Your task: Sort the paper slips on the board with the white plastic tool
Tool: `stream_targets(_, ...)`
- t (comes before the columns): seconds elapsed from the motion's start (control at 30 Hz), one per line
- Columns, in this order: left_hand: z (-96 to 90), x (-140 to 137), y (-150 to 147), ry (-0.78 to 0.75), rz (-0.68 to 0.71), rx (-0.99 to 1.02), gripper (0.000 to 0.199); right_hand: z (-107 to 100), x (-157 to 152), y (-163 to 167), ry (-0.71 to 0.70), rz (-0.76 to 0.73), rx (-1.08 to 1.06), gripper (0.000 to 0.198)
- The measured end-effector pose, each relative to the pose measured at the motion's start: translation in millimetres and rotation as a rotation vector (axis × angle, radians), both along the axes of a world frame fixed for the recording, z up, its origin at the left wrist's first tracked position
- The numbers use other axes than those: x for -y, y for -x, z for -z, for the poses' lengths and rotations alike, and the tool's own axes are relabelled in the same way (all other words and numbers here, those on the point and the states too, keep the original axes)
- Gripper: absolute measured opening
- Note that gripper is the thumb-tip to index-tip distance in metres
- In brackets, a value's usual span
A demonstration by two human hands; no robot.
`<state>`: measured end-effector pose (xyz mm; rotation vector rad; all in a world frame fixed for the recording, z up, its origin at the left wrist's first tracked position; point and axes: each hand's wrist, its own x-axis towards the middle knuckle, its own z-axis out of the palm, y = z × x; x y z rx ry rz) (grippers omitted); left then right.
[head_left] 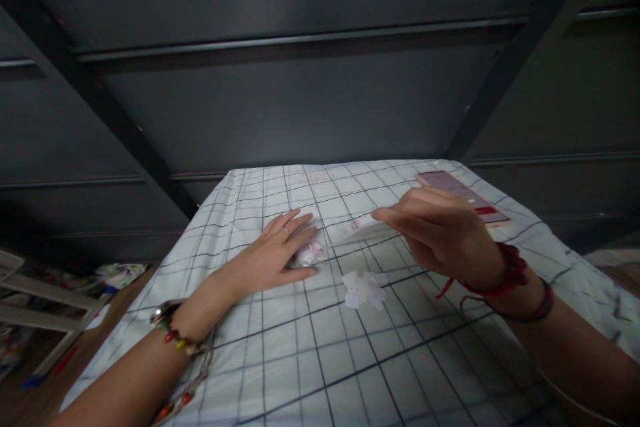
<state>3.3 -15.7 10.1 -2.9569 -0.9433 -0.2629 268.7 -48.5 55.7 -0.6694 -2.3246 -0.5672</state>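
My left hand (pixel 287 247) lies on the cloth with its fingers spread, resting over a small crumpled wad (pixel 310 252), whitish with pink marks, partly hidden under the fingers. To the right, my right hand (pixel 435 230) is raised a little above the table. Its thumb and fingertips pinch the edge of a thin, whitish, partly see-through sheet (pixel 367 232), which stretches left toward the wad. I cannot tell whether it is paper or plastic film, or whether it joins the wad. Between and below the hands is a loose little heap of white paper scraps (pixel 364 290).
A phone (pixel 463 195) with a lit screen lies behind my right hand, near the table's right edge. The table wears a white checked cloth (pixel 280 360). Dark grey panels (pixel 300 113) rise behind it. At the left stands a pale chair-like frame (pixel 45 313).
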Motion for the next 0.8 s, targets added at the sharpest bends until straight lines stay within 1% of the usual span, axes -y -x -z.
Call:
stream_targets(0.1, 0.7, -3.8, 4.7, 0.017, -0.027, -0.011, 0.066, 2.5, 0.9, 6.0, -0.038, -0.015, 0.044, 0.025)
stream_targets(0.2, 1.4, -5.0, 7.0, 0.039, -0.030, -0.029, 0.070, 3.5, 1.1, 9.5, -0.038, -0.050, 0.067, 0.026)
stream_targets(0.4, 1.4, -3.1, 7.5, 0.088, -0.034, -0.058, 0.072, 2.9, -0.4, 8.1, -0.088, 0.011, 0.069, 0.024)
stream_targets(0.5, 3.0, -3.7, 9.1, 0.096, -0.032, -0.051, 0.073, 3.1, 2.0, 9.0, -0.054, -0.049, 0.038, 0.023)
stream_targets(0.57, 4.5, -4.4, 10.3, 0.093, -0.025, -0.051, 0.074, 3.4, 3.0, 9.8, -0.041, -0.060, 0.049, 0.024)
stream_targets(0.63, 5.7, -4.7, 11.0, 0.092, -0.013, -0.050, 0.075, 3.5, 2.1, 9.2, -0.045, -0.015, 0.078, 0.024)
stream_targets(0.73, 6.5, -4.7, 11.3, 0.094, 0.000, -0.046, 0.075, 3.4, -1.2, 6.0, -0.059, 0.095, 0.096, 0.024)
stream_targets(0.8, 6.8, -4.8, 11.3, 0.092, 0.002, -0.045, 0.075, 3.6, -2.5, 4.8, -0.068, 0.121, 0.080, 0.025)
